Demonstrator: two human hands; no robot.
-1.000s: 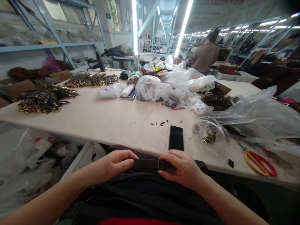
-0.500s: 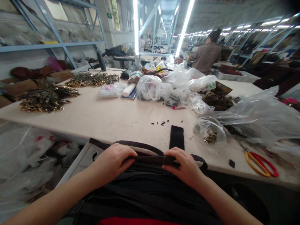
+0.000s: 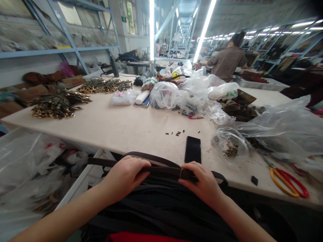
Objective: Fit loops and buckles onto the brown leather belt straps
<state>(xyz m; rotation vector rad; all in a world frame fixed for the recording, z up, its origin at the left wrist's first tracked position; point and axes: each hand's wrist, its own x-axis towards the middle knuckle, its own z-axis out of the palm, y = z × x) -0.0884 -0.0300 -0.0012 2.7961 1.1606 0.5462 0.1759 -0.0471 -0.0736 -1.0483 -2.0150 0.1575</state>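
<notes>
A dark brown strap (image 3: 165, 172) is stretched level between my hands, just off the near table edge. My left hand (image 3: 127, 179) pinches it between thumb and fingers, and a length of strap runs out to the left behind that hand. My right hand (image 3: 203, 179) grips it beside a small brass-toned buckle (image 3: 182, 173). Another part of strap arches behind, close to the edge. Below my hands, a pile of black straps (image 3: 156, 205) covers my lap. A black phone (image 3: 193, 149) lies on the table just beyond my right hand.
The pale table (image 3: 121, 126) holds bundles of straps with metal clasps (image 3: 54, 106), plastic bags (image 3: 164, 95), a bag of small metal hardware (image 3: 230, 149) and red-and-yellow-handled scissors (image 3: 289, 183). An open drawer (image 3: 78, 183) juts out at left. A person (image 3: 228, 62) stands farther back.
The strap between my hands has tilted, showing more of its flat face and the buckle. More strap now sticks out to the left. The whole view has shifted slightly.
</notes>
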